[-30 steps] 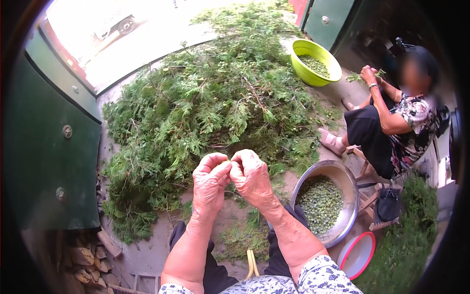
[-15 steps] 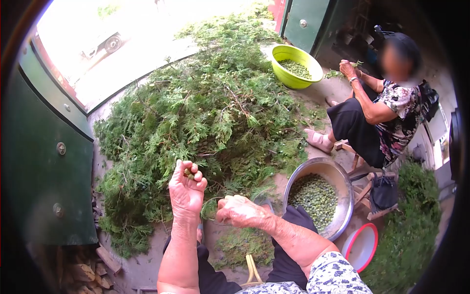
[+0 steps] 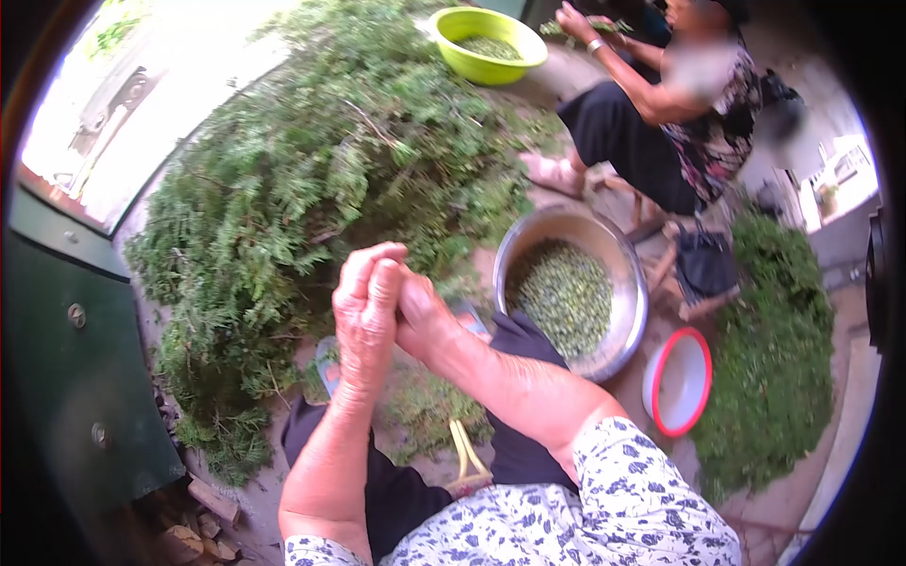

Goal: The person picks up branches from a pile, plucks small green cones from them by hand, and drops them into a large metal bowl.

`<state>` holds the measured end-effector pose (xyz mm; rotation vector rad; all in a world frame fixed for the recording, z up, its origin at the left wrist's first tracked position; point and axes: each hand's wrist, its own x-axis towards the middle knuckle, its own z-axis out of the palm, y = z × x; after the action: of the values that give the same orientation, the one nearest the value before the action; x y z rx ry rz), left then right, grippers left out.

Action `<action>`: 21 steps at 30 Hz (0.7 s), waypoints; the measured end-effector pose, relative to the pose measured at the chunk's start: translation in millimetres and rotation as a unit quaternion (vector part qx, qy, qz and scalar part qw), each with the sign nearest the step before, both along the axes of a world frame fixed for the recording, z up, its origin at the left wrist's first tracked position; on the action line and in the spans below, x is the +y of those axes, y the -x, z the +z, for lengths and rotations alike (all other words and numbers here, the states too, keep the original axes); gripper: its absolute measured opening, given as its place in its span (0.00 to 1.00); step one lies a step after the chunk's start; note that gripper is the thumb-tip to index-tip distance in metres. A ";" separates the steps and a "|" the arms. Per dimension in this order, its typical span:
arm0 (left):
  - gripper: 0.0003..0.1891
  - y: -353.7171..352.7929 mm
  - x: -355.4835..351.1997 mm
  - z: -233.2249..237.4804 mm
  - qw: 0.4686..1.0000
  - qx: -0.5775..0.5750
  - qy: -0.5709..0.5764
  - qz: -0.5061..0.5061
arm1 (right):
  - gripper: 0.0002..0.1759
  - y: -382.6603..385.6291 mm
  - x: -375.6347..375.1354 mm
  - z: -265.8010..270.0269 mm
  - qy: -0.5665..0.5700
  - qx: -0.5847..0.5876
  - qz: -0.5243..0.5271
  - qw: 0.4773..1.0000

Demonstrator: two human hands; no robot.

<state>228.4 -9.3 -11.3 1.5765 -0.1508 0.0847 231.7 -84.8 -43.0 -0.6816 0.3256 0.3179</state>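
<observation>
Grip of right hand [image 3: 421, 307] lies half-hidden behind left hand [image 3: 363, 300].

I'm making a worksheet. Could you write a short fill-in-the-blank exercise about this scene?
1. The ____ of the right hand are partly hidden behind the left hand.
2. The white basin has a ____ rim.
3. In the picture, the branch pile lies mostly to the ____ of the metal bowl.

Missing words: fingers; red; left
</observation>
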 end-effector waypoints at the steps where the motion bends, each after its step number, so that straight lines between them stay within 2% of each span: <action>1: 0.23 2.0 -2.4 0.0 1.000 0.010 0.007 -0.015 | 0.16 -0.4 -6.3 -8.1 -0.019 -0.005 0.013 1.000; 3: 0.23 9.2 -11.1 17.3 0.998 0.004 0.060 0.003 | 0.12 -4.2 -12.3 21.8 -0.016 0.101 0.000 0.995; 4: 0.24 8.7 -10.2 16.2 0.998 -0.001 0.059 0.017 | 0.12 -8.6 -23.6 14.3 0.010 0.082 0.043 0.996; 5: 0.23 6.9 -9.7 15.5 0.996 -0.014 0.083 0.031 | 0.12 -13.8 -30.7 17.6 -0.010 0.090 0.024 0.996; 7: 0.22 -0.7 2.5 8.5 0.993 -0.037 0.089 0.065 | 0.13 -22.4 -69.7 14.4 0.021 0.088 0.056 0.994; 8: 0.21 -5.0 12.4 6.2 0.992 -0.008 0.081 0.096 | 0.13 -23.3 -91.2 13.7 0.035 0.079 0.044 0.995; 10: 0.19 -11.5 30.7 0.9 0.976 0.041 0.156 0.146 | 0.13 -19.8 -137.5 9.1 0.202 0.052 0.017 0.978; 11: 0.19 -16.0 39.3 -0.8 0.964 0.060 0.195 0.171 | 0.12 -16.8 -163.4 -0.6 0.209 0.046 0.003 0.977; 12: 0.19 -18.9 46.9 -1.6 0.962 0.062 0.191 0.185 | 0.11 -14.1 -187.9 -8.0 0.301 0.050 -0.006 0.952; 14: 0.17 -22.9 59.6 -1.0 0.948 0.067 0.223 0.217 | 0.11 -5.7 -232.0 -24.5 0.395 0.075 -0.026 0.915; 15: 0.17 -25.2 64.2 -1.3 0.946 0.070 0.221 0.226 | 0.11 -0.4 -244.2 -19.7 0.481 0.078 0.002 0.873; 16: 0.15 -26.9 67.3 -1.9 0.938 0.071 0.241 0.237 | 0.09 -4.2 -272.6 -52.3 0.514 0.028 -0.024 0.857; 17: 0.13 -26.8 69.8 -2.2 0.930 0.073 0.261 0.248 | 0.08 -8.3 -282.9 -57.7 0.556 0.040 -0.016 0.830; 19: 0.12 -26.7 72.3 -0.5 0.927 0.083 0.263 0.255 | 0.09 -28.8 -283.5 -59.4 0.601 0.006 0.055 0.798; 21: 0.12 -28.5 76.5 -1.9 0.926 0.089 0.276 0.242 | 0.13 -44.6 -240.7 -44.7 0.588 -0.114 0.137 0.789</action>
<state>257.0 67.2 -13.2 1.0173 0.3833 0.3393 276.3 -325.5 -87.7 -2.0099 0.1580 0.2804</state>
